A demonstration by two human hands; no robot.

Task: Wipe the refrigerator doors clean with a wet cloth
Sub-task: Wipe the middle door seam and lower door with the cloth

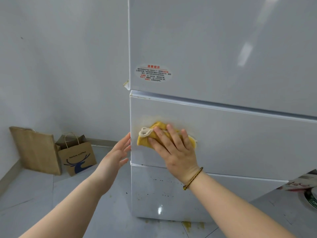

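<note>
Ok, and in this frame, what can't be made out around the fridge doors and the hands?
Head view, the sticker on the upper door: print too small and blurred to read.
The cloth: mostly covered by the right hand; wetness cannot be told.
The left hand: fingertips reach the middle door at its left edge; contact unclear.
An object at the right edge: cut off by the frame.

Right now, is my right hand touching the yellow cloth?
Touching: the head view shows the right hand pressed flat on the yellow cloth against the door.
</note>
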